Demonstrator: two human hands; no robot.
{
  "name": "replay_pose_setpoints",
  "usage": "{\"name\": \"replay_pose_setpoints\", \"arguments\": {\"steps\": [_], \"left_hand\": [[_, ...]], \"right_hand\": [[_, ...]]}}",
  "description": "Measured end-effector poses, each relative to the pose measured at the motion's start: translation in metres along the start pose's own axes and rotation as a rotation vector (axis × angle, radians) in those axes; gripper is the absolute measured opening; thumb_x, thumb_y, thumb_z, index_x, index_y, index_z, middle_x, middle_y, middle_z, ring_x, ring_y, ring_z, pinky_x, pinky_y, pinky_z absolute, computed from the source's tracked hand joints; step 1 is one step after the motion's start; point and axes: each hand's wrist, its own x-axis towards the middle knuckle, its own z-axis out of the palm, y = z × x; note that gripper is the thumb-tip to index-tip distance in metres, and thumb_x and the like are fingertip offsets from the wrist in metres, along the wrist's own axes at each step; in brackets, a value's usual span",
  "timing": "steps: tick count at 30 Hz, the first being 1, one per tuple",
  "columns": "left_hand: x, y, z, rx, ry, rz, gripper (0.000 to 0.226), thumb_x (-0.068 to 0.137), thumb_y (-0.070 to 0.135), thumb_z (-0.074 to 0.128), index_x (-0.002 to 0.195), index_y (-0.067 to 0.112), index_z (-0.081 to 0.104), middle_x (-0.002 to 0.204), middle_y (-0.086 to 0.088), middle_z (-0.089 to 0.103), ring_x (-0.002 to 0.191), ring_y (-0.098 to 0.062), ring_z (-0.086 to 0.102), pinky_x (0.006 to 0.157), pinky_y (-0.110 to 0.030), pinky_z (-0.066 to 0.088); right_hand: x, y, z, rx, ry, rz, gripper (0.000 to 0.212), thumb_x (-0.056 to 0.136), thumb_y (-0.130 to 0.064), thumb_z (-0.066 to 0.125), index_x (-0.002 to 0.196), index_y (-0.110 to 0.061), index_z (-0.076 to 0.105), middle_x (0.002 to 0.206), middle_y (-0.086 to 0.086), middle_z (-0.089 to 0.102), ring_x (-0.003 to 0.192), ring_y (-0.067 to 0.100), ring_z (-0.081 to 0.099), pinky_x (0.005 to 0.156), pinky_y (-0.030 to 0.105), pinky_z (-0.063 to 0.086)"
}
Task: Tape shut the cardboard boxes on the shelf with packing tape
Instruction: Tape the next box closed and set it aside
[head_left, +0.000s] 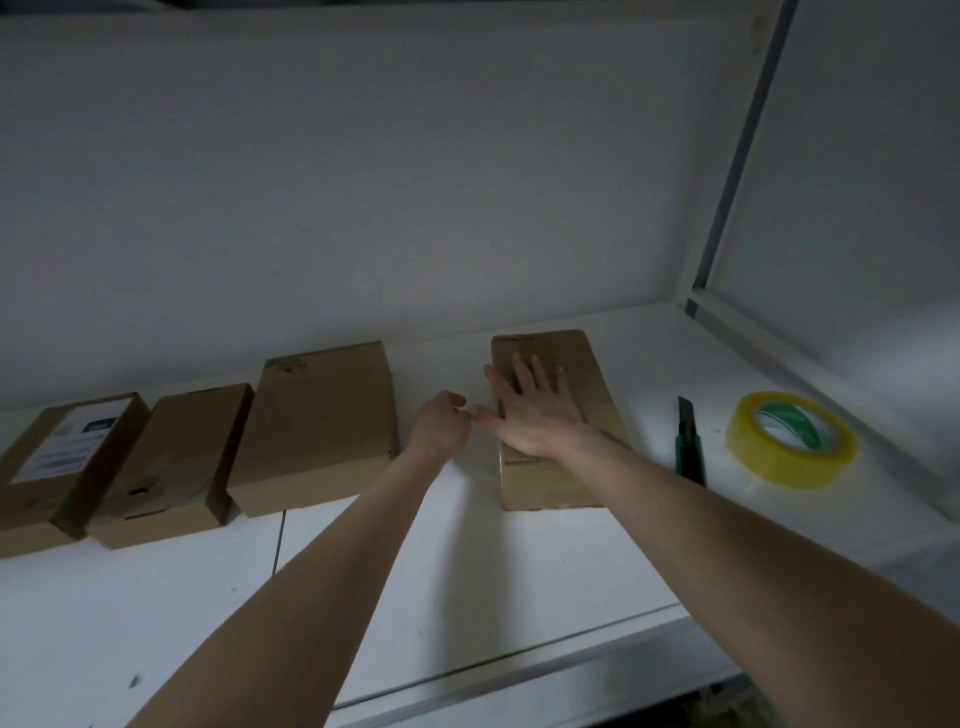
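Nearest, your left hand (439, 423) curls beside the box (540, 483); can't tell if it pinches anything. Your right hand (535, 410) presses flat on top, fingers (522, 371) straight; box runs lengthwise away from you. Tape roll (792, 441) lies rightward past the knife (690, 441), nearer your right.

Four cardboard boxes lie in a row on a white shelf (467, 561): a labelled box (47, 467) far left, a second box (176, 462), a larger box (317, 431), and the right-hand box (550, 483), set apart. The right hand (535, 410) lies flat, fingers spread, on the right-hand box. The left hand (441, 421), fingers curled, sits just beside its left edge, near the right thumb. To the right lie a green utility knife (690, 447) and a roll of packing tape (795, 467).
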Motion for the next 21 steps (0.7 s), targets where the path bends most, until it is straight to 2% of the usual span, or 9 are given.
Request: {"name": "replay_pose_setpoints", "arguments": {"steps": [9, 17, 19, 21], "left_hand": [[0.005, 0.004, -0.002, 0.017, -0.023, -0.044, 0.036, 0.096, 0.01, 0.045, 0.132, 0.005, 0.049, 0.137, -0.015, 0.049, 0.124, -0.032, 0.048, 0.102, -0.043, 0.045], [0.001, 0.011, -0.012, 0.07, -0.02, -0.034, 0.037, 0.095, 0.004, 0.042, 0.131, 0.002, 0.05, 0.134, -0.018, 0.051, 0.12, -0.034, 0.052, 0.099, -0.043, 0.046], [-0.001, 0.013, -0.013, 0.067, -0.024, -0.013, 0.036, 0.095, 0.005, 0.042, 0.131, 0.002, 0.049, 0.134, -0.018, 0.051, 0.12, -0.034, 0.052, 0.099, -0.043, 0.046], [-0.004, 0.017, -0.018, 0.044, -0.027, 0.003, 0.035, 0.097, 0.009, 0.042, 0.13, 0.002, 0.051, 0.133, -0.018, 0.052, 0.119, -0.034, 0.052, 0.098, -0.044, 0.047]], "right_hand": [[0.0, -0.001, 0.003, -0.018, 0.0, 0.004, 0.072, 0.094, -0.07, 0.014, 0.155, -0.036, -0.001, 0.163, 0.005, -0.012, 0.149, 0.027, -0.014, 0.118, 0.052, -0.009], [0.002, 0.001, 0.006, 0.017, 0.004, 0.001, 0.071, 0.094, -0.07, 0.016, 0.155, -0.037, 0.002, 0.163, 0.004, -0.011, 0.149, 0.026, -0.013, 0.118, 0.052, -0.008], [0.001, 0.001, -0.002, 0.122, -0.015, -0.007, 0.07, 0.094, -0.069, 0.016, 0.155, -0.035, 0.007, 0.164, 0.003, -0.006, 0.15, 0.025, -0.009, 0.119, 0.051, -0.007], [-0.001, 0.004, -0.018, 0.484, 0.046, 0.004, 0.065, 0.099, -0.062, 0.021, 0.154, -0.028, 0.021, 0.163, 0.002, 0.012, 0.15, 0.024, 0.008, 0.121, 0.047, 0.003]]}}
